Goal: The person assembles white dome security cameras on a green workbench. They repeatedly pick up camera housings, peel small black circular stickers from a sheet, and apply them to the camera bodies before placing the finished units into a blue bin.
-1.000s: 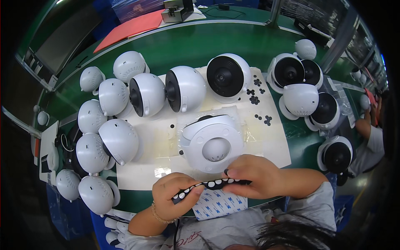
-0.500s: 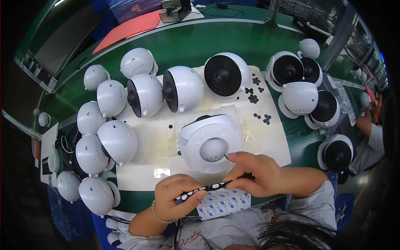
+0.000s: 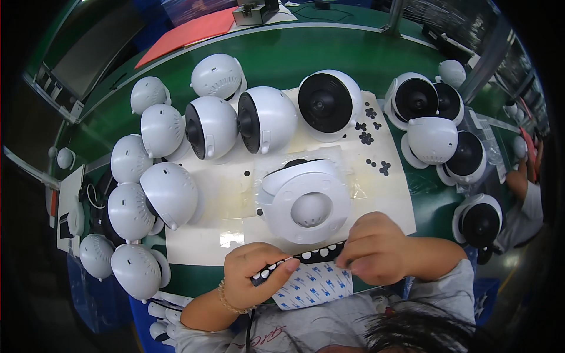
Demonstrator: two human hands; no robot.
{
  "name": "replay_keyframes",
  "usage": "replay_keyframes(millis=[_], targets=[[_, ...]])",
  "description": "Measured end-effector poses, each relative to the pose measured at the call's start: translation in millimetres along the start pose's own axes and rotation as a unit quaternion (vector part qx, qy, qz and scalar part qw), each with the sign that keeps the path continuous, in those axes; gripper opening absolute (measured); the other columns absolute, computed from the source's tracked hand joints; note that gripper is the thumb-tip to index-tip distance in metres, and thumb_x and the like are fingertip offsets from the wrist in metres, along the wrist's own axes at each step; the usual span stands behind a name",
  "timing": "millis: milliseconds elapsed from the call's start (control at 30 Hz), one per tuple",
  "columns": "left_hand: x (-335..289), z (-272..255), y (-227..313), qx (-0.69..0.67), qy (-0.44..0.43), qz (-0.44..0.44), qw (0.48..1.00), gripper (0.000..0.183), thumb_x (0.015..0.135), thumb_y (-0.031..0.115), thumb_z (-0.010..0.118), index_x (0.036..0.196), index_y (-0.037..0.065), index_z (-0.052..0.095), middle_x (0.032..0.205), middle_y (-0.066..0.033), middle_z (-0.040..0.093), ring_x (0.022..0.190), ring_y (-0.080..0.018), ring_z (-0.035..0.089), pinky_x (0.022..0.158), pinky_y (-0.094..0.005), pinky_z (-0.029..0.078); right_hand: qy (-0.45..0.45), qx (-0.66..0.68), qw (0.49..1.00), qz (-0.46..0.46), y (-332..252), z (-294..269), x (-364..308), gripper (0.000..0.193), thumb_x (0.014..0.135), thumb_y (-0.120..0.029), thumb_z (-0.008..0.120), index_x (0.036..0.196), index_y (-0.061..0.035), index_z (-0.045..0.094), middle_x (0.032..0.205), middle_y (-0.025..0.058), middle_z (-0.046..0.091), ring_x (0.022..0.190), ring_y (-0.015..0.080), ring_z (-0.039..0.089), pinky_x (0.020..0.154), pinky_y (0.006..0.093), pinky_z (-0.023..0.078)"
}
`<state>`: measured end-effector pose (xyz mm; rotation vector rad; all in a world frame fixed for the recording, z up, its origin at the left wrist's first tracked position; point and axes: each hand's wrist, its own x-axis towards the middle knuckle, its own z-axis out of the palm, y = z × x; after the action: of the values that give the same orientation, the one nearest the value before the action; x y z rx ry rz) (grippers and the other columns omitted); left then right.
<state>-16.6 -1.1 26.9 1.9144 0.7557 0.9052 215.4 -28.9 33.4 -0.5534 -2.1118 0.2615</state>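
Note:
My left hand is closed around one end of a black strip with white round holes or dots, thumb on top. At the strip's other end, my right hand is closed, its fingertips bunched against the strip; a small dark bit shows by them, too blurred to name. Just beyond my hands lies a white dome camera, its ring-shaped base tilted toward me and its black front facing away. Under the strip, near my body, is a sheet of white backing paper with blue print.
White dome cameras with black fronts stand in a group at the left and back, and more at the right. Small round black pads lie on the cream board over the green table. A co-worker's arm shows far right.
My right hand has shifted slightly right along the strip, and its thumb no longer points up toward the camera base. The strip now shows more of its dotted face. The view has shifted slightly.

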Motion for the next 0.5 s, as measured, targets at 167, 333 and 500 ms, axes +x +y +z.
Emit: replay_keyframes(millis=[167, 333, 500], targets=[[4.4, 1.8, -0.7, 0.000, -0.036, 0.058, 0.998, 0.009, 0.072, 0.005, 0.069, 0.078, 0.000, 0.064, 0.066, -0.0085, 0.060, 0.056, -0.0172, 0.057, 0.049, -0.0252, 0.042, -0.017, 0.109, 0.985, 0.131, -15.2, 9.4, 20.0, 0.028, 0.074, -0.011, 0.063, 0.101, -0.0076, 0.058, 0.097, 0.0062, 0.058, 0.076, 0.0227, 0.056, 0.065, 0.0321, 0.043], [5.8, 0.1, -2.2, -0.040, -0.065, 0.037, 0.996, 0.010, 0.073, 0.006, 0.068, 0.080, 0.001, 0.064, 0.069, -0.0086, 0.060, 0.056, -0.0179, 0.056, 0.050, -0.0257, 0.042, -0.094, 0.194, 0.959, 0.184, -4.6, 11.7, 3.6, 0.026, 0.080, -0.014, 0.061, 0.105, -0.0076, 0.057, 0.092, 0.0082, 0.056, 0.069, 0.0241, 0.052, 0.061, 0.0299, 0.042], [4.7, 3.7, -3.0, -0.028, -0.062, 0.070, 0.995, 0.010, 0.072, 0.006, 0.068, 0.080, 0.001, 0.063, 0.069, -0.0083, 0.060, 0.055, -0.0194, 0.056, 0.050, -0.0272, 0.043, 0.036, 0.103, 0.983, 0.147, -11.4, 23.9, 5.4, 0.032, 0.078, -0.006, 0.063, 0.108, -0.0063, 0.055, 0.090, 0.0129, 0.056, 0.064, 0.0257, 0.052, 0.061, 0.0334, 0.044]])
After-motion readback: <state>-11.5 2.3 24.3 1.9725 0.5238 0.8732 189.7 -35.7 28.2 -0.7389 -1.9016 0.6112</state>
